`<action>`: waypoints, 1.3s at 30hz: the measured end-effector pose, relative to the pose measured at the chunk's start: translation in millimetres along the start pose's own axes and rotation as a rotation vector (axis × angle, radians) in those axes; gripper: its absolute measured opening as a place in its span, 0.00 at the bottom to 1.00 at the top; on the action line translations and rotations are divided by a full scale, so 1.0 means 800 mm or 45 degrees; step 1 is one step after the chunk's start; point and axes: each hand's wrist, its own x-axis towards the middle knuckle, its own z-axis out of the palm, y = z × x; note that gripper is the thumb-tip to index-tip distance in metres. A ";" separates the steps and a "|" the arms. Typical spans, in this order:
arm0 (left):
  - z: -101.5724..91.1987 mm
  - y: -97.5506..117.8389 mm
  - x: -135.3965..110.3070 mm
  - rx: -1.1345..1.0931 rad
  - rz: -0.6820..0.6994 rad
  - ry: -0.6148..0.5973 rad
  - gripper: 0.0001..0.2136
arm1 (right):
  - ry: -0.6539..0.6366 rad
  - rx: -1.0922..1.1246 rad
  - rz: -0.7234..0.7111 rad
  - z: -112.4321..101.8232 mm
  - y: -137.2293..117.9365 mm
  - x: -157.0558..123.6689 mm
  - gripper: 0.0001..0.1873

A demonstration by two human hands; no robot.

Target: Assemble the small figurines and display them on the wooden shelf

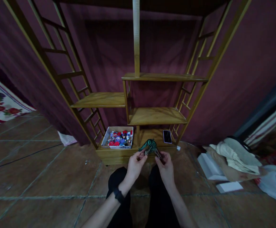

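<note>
Knees (117, 180) in black trousers flank the left hand (134, 164) and right hand (166, 166), each pinching one end of a green toy figure (149, 146) (probably to steady it), just before the wooden shelf (155, 115).

Bottom shelf (144, 135): gap between box (118, 138) and phone (167, 136); green toy (149, 146) held before it.

One camera, worn on the person's head, looks forward and down: left hand (135, 164) and right hand (166, 166) with a green toy figure (149, 146) sit close below centre, a wooden shelf unit (155, 115) faces the lens just beyond, tiled floor (33, 177) spreading wide either side
</note>
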 end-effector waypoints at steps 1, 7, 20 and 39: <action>0.001 0.002 0.002 -0.096 -0.059 -0.009 0.18 | -0.007 -0.033 -0.024 -0.001 -0.005 -0.001 0.15; 0.002 0.014 0.006 -0.435 -0.268 -0.061 0.19 | -0.031 -0.294 -0.323 -0.004 -0.039 -0.005 0.13; 0.012 0.022 0.008 -0.835 -0.333 -0.359 0.14 | 0.089 -0.839 -0.975 0.017 -0.083 -0.019 0.14; 0.029 0.107 0.039 -0.515 -0.083 -0.143 0.16 | 0.150 -0.072 -0.478 -0.008 -0.113 0.050 0.13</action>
